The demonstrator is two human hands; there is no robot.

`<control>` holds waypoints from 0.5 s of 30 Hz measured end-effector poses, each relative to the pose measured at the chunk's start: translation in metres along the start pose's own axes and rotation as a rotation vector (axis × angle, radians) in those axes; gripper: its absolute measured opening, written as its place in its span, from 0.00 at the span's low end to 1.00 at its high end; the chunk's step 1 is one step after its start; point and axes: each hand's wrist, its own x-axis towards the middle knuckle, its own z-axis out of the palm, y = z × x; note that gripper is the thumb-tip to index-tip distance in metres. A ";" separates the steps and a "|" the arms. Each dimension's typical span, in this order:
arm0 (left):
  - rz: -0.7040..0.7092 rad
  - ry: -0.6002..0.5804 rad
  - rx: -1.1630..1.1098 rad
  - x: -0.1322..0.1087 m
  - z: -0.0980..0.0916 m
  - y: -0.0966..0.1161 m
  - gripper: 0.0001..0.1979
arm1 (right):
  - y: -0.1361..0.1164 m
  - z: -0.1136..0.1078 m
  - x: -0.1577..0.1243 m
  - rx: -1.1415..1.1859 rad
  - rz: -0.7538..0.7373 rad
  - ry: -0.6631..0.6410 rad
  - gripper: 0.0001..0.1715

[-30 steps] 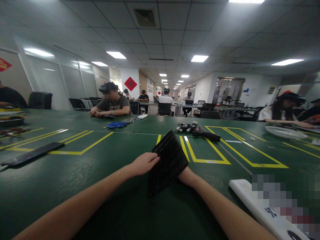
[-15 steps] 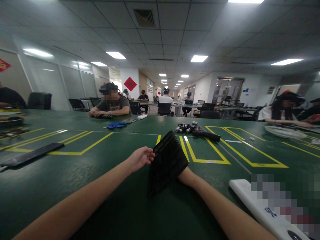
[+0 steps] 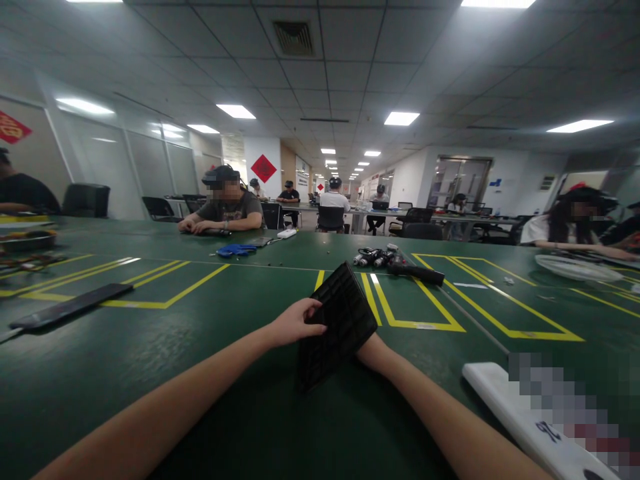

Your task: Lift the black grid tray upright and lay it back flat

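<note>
A thin black panel with a grid of raised square cells [image 3: 340, 320], like a quilted case, is held tilted above the green table in front of me. My right hand [image 3: 369, 350] reaches behind its lower right side and supports it there; the fingers are hidden by the panel. At the panel's left edge is my left hand [image 3: 299, 322], thumb and forefinger apart, their tips over the dark cell face. I cannot tell whether those tips press on it. Nothing else shows in the left hand.
Yellow tape [image 3: 425, 325] marks the green table [image 3: 240, 413]. A white power bank-like bar [image 3: 505, 393] lies at right, a dark flat bar [image 3: 73, 307] at left. Farther off are a black-handled tool [image 3: 416, 272], blue gloves [image 3: 236, 251], a clear plastic dish [image 3: 575, 268] and seated people.
My left hand has moved slightly right, and its thumb and forefinger have spread over the panel's face. The panel and my right hand stay nearly still; the view has shifted a little.
</note>
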 end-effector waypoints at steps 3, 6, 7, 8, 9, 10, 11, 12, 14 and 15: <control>0.036 0.067 0.096 0.002 -0.001 0.000 0.24 | -0.001 0.001 0.004 0.085 -0.002 -0.010 0.21; 0.001 0.138 0.170 0.007 -0.014 -0.001 0.24 | 0.003 -0.006 0.005 0.045 0.061 -0.015 0.21; -0.031 0.166 0.203 0.008 -0.023 -0.003 0.24 | 0.006 -0.010 0.005 -0.006 0.119 -0.013 0.21; -0.082 0.200 0.245 0.009 -0.035 -0.006 0.25 | 0.011 -0.016 0.004 -0.073 0.189 -0.006 0.22; -0.157 0.233 0.295 0.010 -0.048 -0.011 0.25 | 0.016 -0.023 0.002 -0.149 0.269 0.006 0.23; -0.255 0.261 0.354 0.009 -0.062 -0.017 0.26 | 0.022 -0.030 0.000 -0.229 0.353 0.024 0.24; -0.375 0.301 0.422 0.006 -0.077 -0.024 0.27 | 0.028 -0.038 -0.002 -0.310 0.436 0.050 0.24; -0.499 0.314 0.491 0.003 -0.091 -0.032 0.29 | 0.034 -0.045 -0.004 -0.387 0.511 0.083 0.24; -0.707 0.371 0.605 -0.007 -0.115 -0.051 0.32 | 0.045 -0.057 -0.008 -0.520 0.632 0.132 0.24; -0.772 0.391 0.626 -0.013 -0.124 -0.060 0.32 | 0.049 -0.061 -0.011 -0.574 0.682 0.139 0.24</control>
